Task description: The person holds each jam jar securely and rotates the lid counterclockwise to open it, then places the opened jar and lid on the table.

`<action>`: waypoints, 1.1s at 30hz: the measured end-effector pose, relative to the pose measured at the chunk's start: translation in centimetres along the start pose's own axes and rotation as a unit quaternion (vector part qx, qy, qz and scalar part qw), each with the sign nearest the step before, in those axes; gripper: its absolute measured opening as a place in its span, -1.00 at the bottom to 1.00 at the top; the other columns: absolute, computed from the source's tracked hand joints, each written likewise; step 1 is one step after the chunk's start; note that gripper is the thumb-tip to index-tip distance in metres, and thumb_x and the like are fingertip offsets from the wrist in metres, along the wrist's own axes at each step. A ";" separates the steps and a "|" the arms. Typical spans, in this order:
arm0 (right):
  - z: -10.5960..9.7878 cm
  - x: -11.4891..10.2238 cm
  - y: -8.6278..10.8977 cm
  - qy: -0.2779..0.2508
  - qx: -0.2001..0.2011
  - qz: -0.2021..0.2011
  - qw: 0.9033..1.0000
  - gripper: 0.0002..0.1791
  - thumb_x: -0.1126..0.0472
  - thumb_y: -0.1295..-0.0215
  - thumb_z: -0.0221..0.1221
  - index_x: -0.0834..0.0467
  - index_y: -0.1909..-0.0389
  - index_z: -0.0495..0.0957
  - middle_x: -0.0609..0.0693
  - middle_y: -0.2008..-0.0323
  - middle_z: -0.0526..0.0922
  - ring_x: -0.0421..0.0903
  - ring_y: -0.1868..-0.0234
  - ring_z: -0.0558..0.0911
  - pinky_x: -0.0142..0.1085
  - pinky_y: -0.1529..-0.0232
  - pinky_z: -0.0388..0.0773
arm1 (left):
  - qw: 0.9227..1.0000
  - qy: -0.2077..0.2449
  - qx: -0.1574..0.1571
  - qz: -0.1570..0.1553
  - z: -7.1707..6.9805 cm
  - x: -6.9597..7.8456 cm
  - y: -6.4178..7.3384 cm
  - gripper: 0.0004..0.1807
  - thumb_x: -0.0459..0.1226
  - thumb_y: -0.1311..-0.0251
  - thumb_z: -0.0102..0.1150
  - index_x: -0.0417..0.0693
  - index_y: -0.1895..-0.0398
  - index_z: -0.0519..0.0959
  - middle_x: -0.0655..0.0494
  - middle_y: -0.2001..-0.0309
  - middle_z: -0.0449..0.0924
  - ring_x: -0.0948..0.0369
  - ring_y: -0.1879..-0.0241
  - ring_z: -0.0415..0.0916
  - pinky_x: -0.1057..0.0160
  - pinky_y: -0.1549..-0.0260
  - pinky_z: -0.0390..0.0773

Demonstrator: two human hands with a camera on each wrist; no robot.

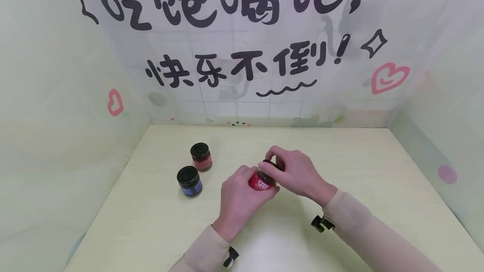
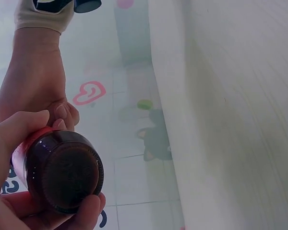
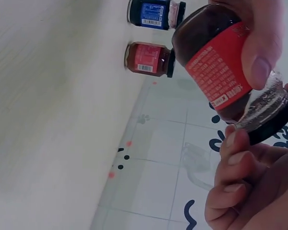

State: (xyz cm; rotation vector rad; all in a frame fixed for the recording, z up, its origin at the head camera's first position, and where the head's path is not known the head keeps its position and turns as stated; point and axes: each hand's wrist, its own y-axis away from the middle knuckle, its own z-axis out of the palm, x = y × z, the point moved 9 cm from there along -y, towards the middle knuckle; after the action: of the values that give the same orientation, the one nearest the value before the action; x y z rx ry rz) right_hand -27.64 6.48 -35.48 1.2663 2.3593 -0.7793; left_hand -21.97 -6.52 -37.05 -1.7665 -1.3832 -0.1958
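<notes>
A glass jar with a red label (image 3: 216, 62) and dark contents is held tilted above the table. My left hand (image 1: 242, 194) grips its body, fingers wrapped round the glass. At the top, my right hand (image 1: 296, 171) pinches the black lid (image 3: 273, 120) between thumb and fingers. The lid sits on the jar's mouth, and a clear, shiny band shows at the neck just below it. In the left wrist view the jar's dark round base (image 2: 71, 177) faces the camera, with fingertips along its edge.
Left of my hands, a jar with a blue label (image 1: 190, 184) and one with a pinkish-red label (image 1: 202, 160) stand upright on the pale table (image 1: 159, 226), both with black lids. Behind rises a white printed curtain (image 1: 227, 108); similar sheets flank both sides.
</notes>
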 end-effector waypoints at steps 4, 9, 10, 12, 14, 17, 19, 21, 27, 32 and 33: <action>-0.4 0.1 -0.1 0.012 -0.004 0.017 1.000 -0.70 -0.31 -0.37 0.12 -0.20 0.22 0.58 -0.24 0.72 0.43 -0.20 0.69 0.43 -0.23 0.62 0.37 | 1.000 -0.003 -0.004 -0.006 -0.1 -0.1 0.0 -0.62 0.08 0.12 0.58 0.12 0.32 0.69 0.28 0.43 0.55 0.35 0.49 0.50 0.31 0.50 0.49; -1.0 0.5 -0.1 0.019 0.003 0.044 0.999 -0.59 -0.42 -0.34 0.05 -0.21 0.29 0.63 -0.20 0.72 0.44 -0.16 0.68 0.43 -0.21 0.62 0.35 | 1.000 -0.008 -0.011 -0.015 -0.1 -0.4 0.0 -0.60 0.10 0.11 0.57 0.11 0.33 0.68 0.28 0.41 0.55 0.34 0.48 0.51 0.30 0.49 0.50; -1.0 0.5 -0.1 0.017 0.002 0.050 0.999 -0.57 -0.44 -0.33 0.04 -0.22 0.32 0.64 -0.19 0.73 0.44 -0.15 0.68 0.43 -0.20 0.62 0.35 | 1.000 -0.009 -0.013 -0.016 0.0 -0.4 0.0 -0.60 0.11 0.11 0.57 0.11 0.32 0.68 0.28 0.41 0.56 0.34 0.47 0.51 0.29 0.48 0.50; -1.0 0.6 -0.1 0.015 0.000 0.059 0.998 -0.53 -0.47 -0.30 0.04 -0.22 0.39 0.64 -0.17 0.74 0.43 -0.14 0.68 0.42 -0.20 0.63 0.33 | 1.000 -0.010 -0.016 -0.018 0.0 -0.5 0.0 -0.59 0.11 0.10 0.57 0.11 0.30 0.68 0.27 0.40 0.56 0.33 0.46 0.52 0.29 0.47 0.51; -1.0 0.7 -0.1 0.014 -0.001 0.066 0.998 -0.50 -0.50 -0.28 0.03 -0.22 0.45 0.63 -0.15 0.75 0.41 -0.13 0.68 0.40 -0.20 0.64 0.31 | 1.000 -0.012 -0.018 -0.017 0.1 -0.5 0.1 -0.58 0.11 0.10 0.56 0.10 0.29 0.69 0.27 0.39 0.57 0.33 0.45 0.53 0.29 0.47 0.52; -0.9 0.7 -0.1 0.012 -0.001 0.070 0.997 -0.46 -0.54 -0.23 0.05 -0.19 0.52 0.60 -0.15 0.76 0.41 -0.12 0.69 0.39 -0.20 0.65 0.30 | 1.000 -0.013 -0.018 -0.016 0.2 -0.5 0.1 -0.58 0.11 0.10 0.57 0.10 0.29 0.69 0.27 0.38 0.57 0.33 0.44 0.54 0.29 0.47 0.52; -0.8 0.7 -0.1 0.008 -0.001 0.071 0.997 -0.44 -0.55 -0.21 0.06 -0.17 0.54 0.59 -0.15 0.76 0.41 -0.11 0.69 0.40 -0.20 0.65 0.31 | 1.000 -0.013 -0.016 -0.014 0.2 -0.5 0.1 -0.59 0.11 0.11 0.57 0.10 0.31 0.69 0.27 0.39 0.57 0.33 0.46 0.53 0.29 0.48 0.51; -0.8 0.7 0.0 0.001 -0.001 0.073 0.997 -0.44 -0.55 -0.19 0.08 -0.16 0.54 0.59 -0.14 0.76 0.41 -0.11 0.70 0.40 -0.20 0.66 0.32 | 1.000 -0.013 -0.014 -0.014 0.2 -0.5 0.1 -0.60 0.11 0.11 0.57 0.12 0.32 0.68 0.28 0.40 0.56 0.34 0.47 0.52 0.29 0.49 0.49; -0.7 0.7 0.0 -0.019 -0.005 0.076 0.997 -0.46 -0.52 -0.17 0.14 -0.14 0.55 0.60 -0.14 0.76 0.43 -0.11 0.69 0.41 -0.21 0.67 0.33 | 1.000 -0.014 -0.010 -0.013 0.1 -0.4 0.1 -0.59 0.11 0.15 0.58 0.14 0.32 0.68 0.30 0.41 0.55 0.34 0.48 0.51 0.28 0.49 0.48; -0.7 0.8 -0.1 -0.030 -0.007 0.076 0.997 -0.53 -0.45 -0.18 0.20 -0.15 0.54 0.61 -0.15 0.74 0.47 -0.10 0.68 0.44 -0.20 0.66 0.37 | 1.000 -0.014 -0.015 -0.015 0.1 -0.5 0.1 -0.59 0.11 0.12 0.57 0.13 0.28 0.70 0.29 0.39 0.55 0.34 0.46 0.53 0.28 0.47 0.51; -0.7 0.8 -0.1 -0.033 -0.008 0.076 0.997 -0.54 -0.44 -0.18 0.22 -0.15 0.54 0.61 -0.15 0.74 0.47 -0.10 0.67 0.44 -0.20 0.66 0.37 | 1.000 -0.014 -0.016 -0.015 0.2 -0.5 0.1 -0.59 0.11 0.11 0.57 0.12 0.27 0.70 0.29 0.39 0.55 0.34 0.45 0.53 0.28 0.46 0.51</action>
State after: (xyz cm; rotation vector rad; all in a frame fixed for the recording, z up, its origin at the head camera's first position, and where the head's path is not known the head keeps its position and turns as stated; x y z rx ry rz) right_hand -28.19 7.40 -35.35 1.3732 2.1835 -0.7400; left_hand -22.09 -6.76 -37.52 -1.7825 -1.4344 -0.2109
